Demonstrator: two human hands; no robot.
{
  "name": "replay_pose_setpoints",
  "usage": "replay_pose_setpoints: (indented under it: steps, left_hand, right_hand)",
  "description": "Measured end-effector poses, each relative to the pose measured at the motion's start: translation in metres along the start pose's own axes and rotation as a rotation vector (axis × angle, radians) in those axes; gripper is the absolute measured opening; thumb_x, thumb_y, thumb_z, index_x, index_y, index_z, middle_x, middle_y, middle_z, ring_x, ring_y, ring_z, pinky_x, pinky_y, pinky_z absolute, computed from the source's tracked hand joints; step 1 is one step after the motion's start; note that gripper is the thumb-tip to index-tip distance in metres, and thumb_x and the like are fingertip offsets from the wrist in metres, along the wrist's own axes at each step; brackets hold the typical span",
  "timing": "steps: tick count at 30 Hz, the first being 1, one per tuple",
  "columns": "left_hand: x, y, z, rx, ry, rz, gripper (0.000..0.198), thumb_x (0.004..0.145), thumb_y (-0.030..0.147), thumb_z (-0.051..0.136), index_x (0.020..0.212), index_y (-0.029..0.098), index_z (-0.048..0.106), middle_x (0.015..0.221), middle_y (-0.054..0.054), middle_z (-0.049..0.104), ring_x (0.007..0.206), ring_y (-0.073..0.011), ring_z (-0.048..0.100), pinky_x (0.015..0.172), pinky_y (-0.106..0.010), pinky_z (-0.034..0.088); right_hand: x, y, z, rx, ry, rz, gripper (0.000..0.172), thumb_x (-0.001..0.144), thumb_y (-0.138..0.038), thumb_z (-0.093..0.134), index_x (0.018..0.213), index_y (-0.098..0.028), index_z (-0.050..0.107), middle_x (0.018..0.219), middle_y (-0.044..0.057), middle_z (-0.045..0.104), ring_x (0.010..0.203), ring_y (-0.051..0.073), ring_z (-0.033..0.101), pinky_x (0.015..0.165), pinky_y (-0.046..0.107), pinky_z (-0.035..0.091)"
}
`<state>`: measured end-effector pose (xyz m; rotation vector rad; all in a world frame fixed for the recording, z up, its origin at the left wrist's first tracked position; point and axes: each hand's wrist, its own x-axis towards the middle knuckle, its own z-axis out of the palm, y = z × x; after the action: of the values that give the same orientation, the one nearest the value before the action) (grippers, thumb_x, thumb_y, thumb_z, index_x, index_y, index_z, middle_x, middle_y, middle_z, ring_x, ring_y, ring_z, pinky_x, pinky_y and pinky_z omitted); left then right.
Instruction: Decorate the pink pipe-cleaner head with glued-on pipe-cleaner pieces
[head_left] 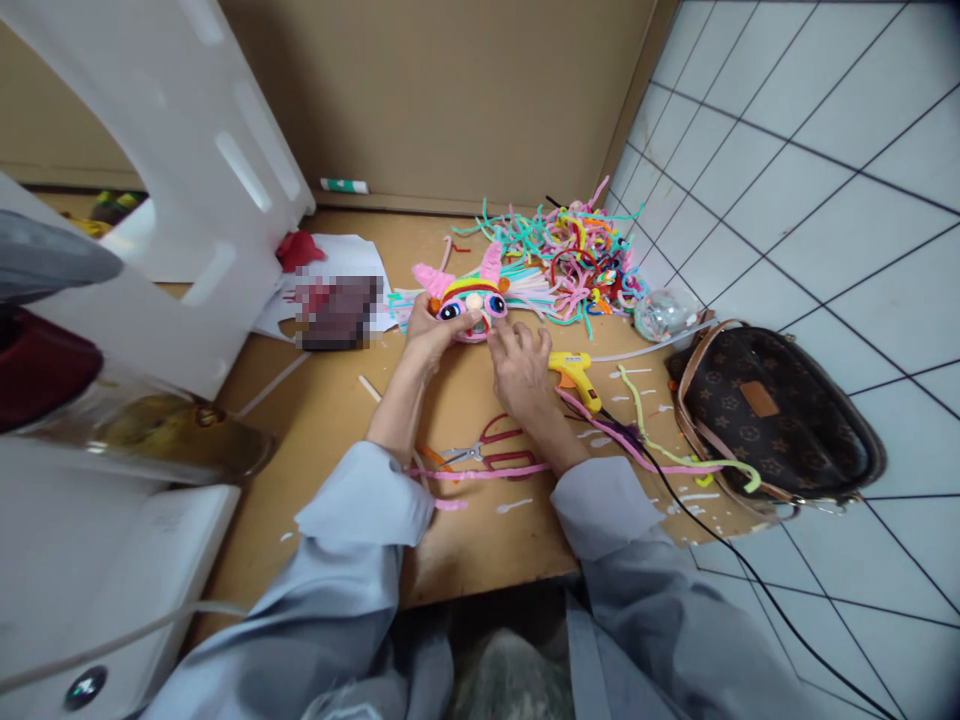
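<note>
A small pipe-cleaner creature head (470,298), pink with big blue eyes, pink ears and a striped brow, rests on the brown board table (337,400). My left hand (430,333) wraps round its left side and holds it. My right hand (519,365) lies at its lower right, fingers bent, fingertips touching the figure's edge. A yellow glue gun (574,374) lies just right of my right hand. Red-handled scissors (491,450) and a pink pipe cleaner (480,471) lie under my right forearm.
A tangled heap of coloured pipe cleaners (574,262) sits behind the figure. A brown patterned handbag (772,415) sits at the right on the tiled floor. White plastic furniture (187,200) and a glass bottle (172,430) stand at the left. A black cord (750,570) trails right.
</note>
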<state>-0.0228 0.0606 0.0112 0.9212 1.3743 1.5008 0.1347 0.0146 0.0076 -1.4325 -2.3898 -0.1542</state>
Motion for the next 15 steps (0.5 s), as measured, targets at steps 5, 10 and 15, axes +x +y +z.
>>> replay_pose_setpoints:
  steps: [5,10,15]
  left_hand:
    - [0.0011,-0.0019,0.0006,-0.009,0.022,0.003,0.07,0.037,0.039,0.091,0.09,0.023,0.05,0.087,0.003,0.06,0.077,-0.0138,0.057,0.068,-0.025,0.052]
    - [0.0015,-0.0025,0.0008,-0.012,0.021,0.014,0.069,0.037,0.038,0.092,0.092,0.023,0.052,0.088,0.003,0.061,0.078,-0.014,0.059,0.068,-0.025,0.053]
    - [0.0018,-0.0019,0.0008,-0.011,0.023,0.006,0.068,0.037,0.037,0.091,0.091,0.023,0.052,0.086,0.004,0.061,0.077,-0.0135,0.058,0.067,-0.024,0.053]
  right_hand:
    - [0.0028,-0.0028,-0.0001,-0.005,-0.006,-0.041,0.051,0.098,-0.005,0.035,0.143,-0.013,0.058,0.152,0.018,0.054,0.135,0.03,0.045,0.116,0.06,0.031]
    - [0.003,-0.0061,0.0002,-0.026,-0.017,-0.041,0.049,0.097,-0.004,0.038,0.141,-0.009,0.059,0.153,0.02,0.052,0.135,0.03,0.046,0.115,0.056,0.032]
    - [0.0026,-0.0062,-0.001,-0.015,-0.016,-0.045,0.05,0.098,-0.003,0.036,0.141,-0.01,0.06,0.152,0.019,0.054,0.136,0.03,0.046,0.115,0.055,0.032]
